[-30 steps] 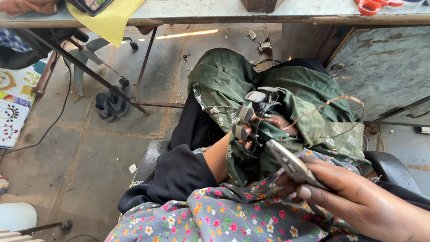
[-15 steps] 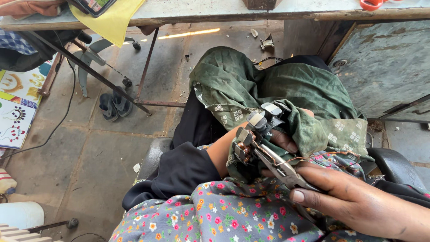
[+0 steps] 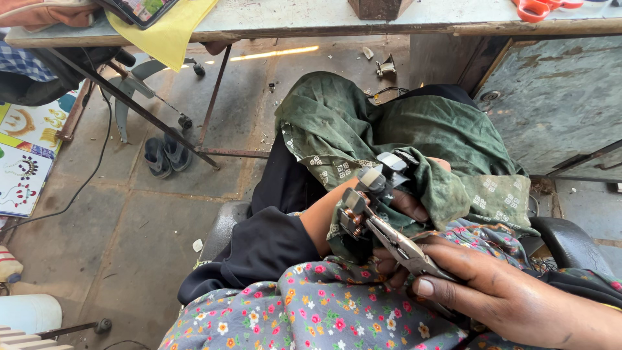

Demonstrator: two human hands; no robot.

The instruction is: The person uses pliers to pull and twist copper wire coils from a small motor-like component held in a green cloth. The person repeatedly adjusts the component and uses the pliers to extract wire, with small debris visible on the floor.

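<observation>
The right hand (image 3: 518, 301) is closed around a pair of metal pliers (image 3: 395, 240), and their tip bites a small metal part (image 3: 363, 194). The left hand (image 3: 395, 207) is wrapped around that part, half hidden in green cloth (image 3: 363, 129) on the lap. It looks like a gripping or bending step, though the part is hard to see. Next comes a steady squeeze. Loose cloth crowds the tip. Orange scissors (image 3: 538, 8) lie at the counter (image 3: 311, 23) far edge; sandals (image 3: 165, 155) sit on the floor.
</observation>
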